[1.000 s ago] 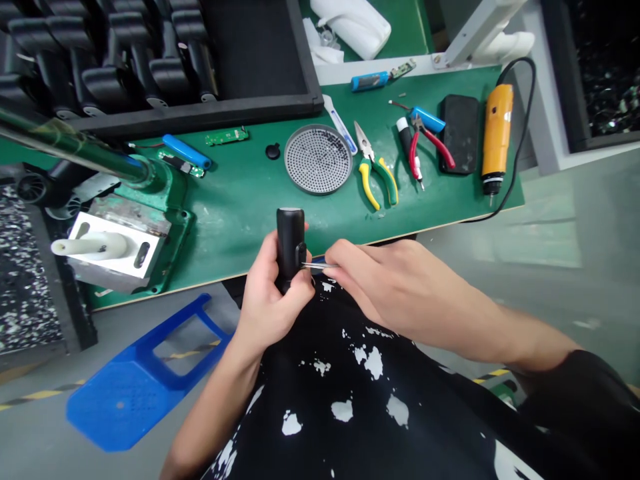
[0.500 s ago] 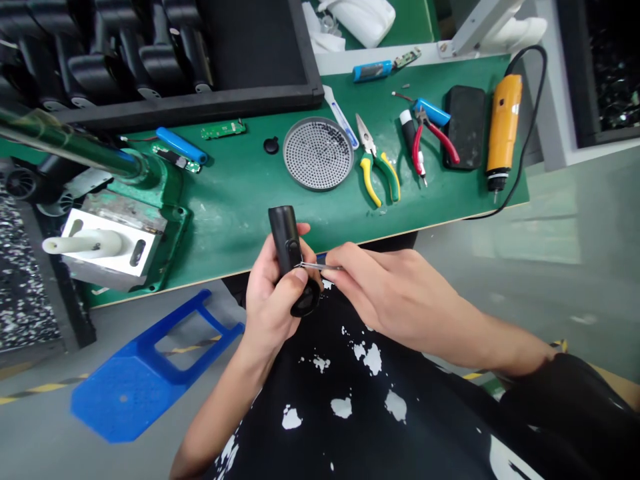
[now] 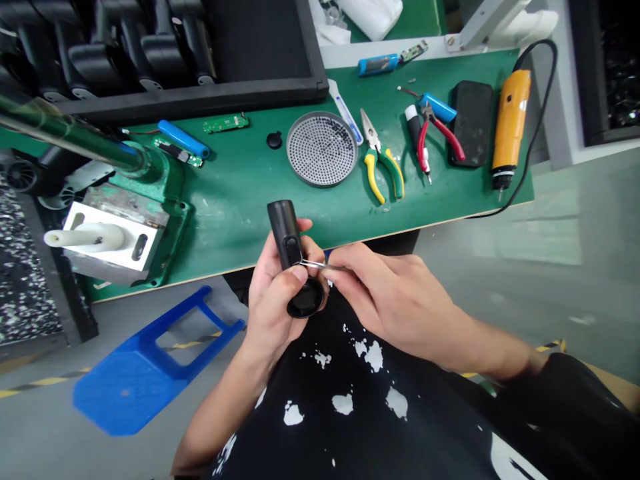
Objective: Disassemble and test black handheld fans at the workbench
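Note:
My left hand (image 3: 273,297) is wrapped round a black plastic housing (image 3: 283,223), a tube-shaped handle with an oval button and a round open end toward my body. My thumb presses on its side below the button. Between thumb and fingers, my right hand (image 3: 387,287) pinches a pair of thin metal tweezers (image 3: 316,265). Their tips touch the housing just below the button, close to my left thumb. Whatever is at the tips is too small to make out.
On the green bench (image 3: 235,220) lie a round perforated dish (image 3: 320,150) with small black parts, pliers (image 3: 380,160), red-handled cutters (image 3: 440,133) and an orange electric screwdriver (image 3: 511,127). A green press (image 3: 125,227) stands left. A black tray (image 3: 260,93) holds several black housings. Below is a blue stool (image 3: 135,380).
The housing has turned slightly, showing more of its round open end. The tweezers' tips stay at the spot below the button. The whole view has shifted a little.

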A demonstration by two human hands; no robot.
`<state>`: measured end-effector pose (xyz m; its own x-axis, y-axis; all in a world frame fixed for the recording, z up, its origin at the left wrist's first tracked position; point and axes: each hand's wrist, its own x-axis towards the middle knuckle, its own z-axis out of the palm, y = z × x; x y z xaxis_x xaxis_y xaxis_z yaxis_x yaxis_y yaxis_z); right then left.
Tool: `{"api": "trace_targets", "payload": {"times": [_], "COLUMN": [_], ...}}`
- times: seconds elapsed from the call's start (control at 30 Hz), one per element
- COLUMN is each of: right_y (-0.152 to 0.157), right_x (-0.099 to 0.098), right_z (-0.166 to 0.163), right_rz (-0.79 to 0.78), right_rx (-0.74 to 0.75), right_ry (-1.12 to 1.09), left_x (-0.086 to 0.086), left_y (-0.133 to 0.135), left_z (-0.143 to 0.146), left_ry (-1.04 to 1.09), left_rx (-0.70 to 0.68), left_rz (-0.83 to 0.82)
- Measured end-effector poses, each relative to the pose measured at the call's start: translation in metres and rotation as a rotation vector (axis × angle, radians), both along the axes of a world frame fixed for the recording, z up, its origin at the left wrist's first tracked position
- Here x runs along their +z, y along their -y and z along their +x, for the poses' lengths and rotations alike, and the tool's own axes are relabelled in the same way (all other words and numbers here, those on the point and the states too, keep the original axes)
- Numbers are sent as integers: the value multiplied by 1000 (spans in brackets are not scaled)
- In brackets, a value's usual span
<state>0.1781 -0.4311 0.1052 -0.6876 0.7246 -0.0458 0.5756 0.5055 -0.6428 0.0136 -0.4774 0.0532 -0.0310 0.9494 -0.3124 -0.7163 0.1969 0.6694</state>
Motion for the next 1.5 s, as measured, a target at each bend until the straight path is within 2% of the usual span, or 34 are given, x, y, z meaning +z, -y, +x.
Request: {"api": "trace_targets", "payload": {"times": [0.23,0.37,0.57,0.7,1.0,1.33,1.5], "right_y": [9,12,8,7,7,17,22], "right_x": [-7,-8,1,4,-6,-24,-31], "right_z": [-1,2,6,9,5,-4,-8], "right_rz": [78,128,110,116,85,154,171], "right_rx": [-60,-60,-27,12,-34,-155,-217], "right_ry": [-10,62,141,179,21,-205,-236], "left_x": [-4,-6,-7,-2,-5,-7,-9], "left_y": [2,5,8,6,6,6,5], "left_z": [1,-1,-2,-2,-6,0,2], "left_ry": [-73,-294,-582,-685,-507,-347,-305], "left_rx": [35,25,16,33,7,32,58], "left_rz": [-8,-1,58,89,86,82,80]}}
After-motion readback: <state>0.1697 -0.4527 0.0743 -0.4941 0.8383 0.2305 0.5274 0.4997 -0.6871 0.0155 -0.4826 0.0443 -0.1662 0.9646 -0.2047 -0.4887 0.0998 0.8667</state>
